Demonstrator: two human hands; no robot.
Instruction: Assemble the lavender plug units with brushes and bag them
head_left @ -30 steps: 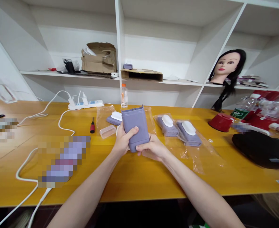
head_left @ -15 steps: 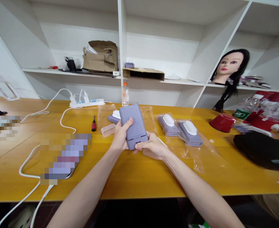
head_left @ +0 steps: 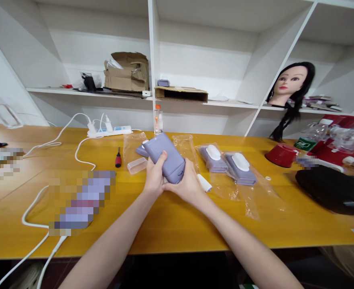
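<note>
A purple-grey ribbed case (head_left: 166, 154) is held tilted above the middle of the table. My left hand (head_left: 155, 172) grips its left side, thumb on the broad face. My right hand (head_left: 189, 180) wraps round its lower right end, thumb beneath. Behind the case, a similar purple piece (head_left: 141, 150) lies on clear plastic film, partly hidden. A translucent cover (head_left: 137, 165) rests left of my hands, and a white piece (head_left: 205, 183) lies just right of my right hand. Two wrapped purple cases with white ovals, one (head_left: 214, 158) beside the other (head_left: 241, 168), lie further right.
A red screwdriver (head_left: 118, 158), a blurred phone-like device (head_left: 83, 202) with white cables and a power strip (head_left: 113, 131) are on the left. At right are a red cup (head_left: 281, 155) and a black object (head_left: 324, 188). Shelves (head_left: 231, 104) stand behind.
The case has tilted further over to the left, showing its rounded lower end. The seam gap near that end no longer shows. My right hand has shifted slightly up around it.
</note>
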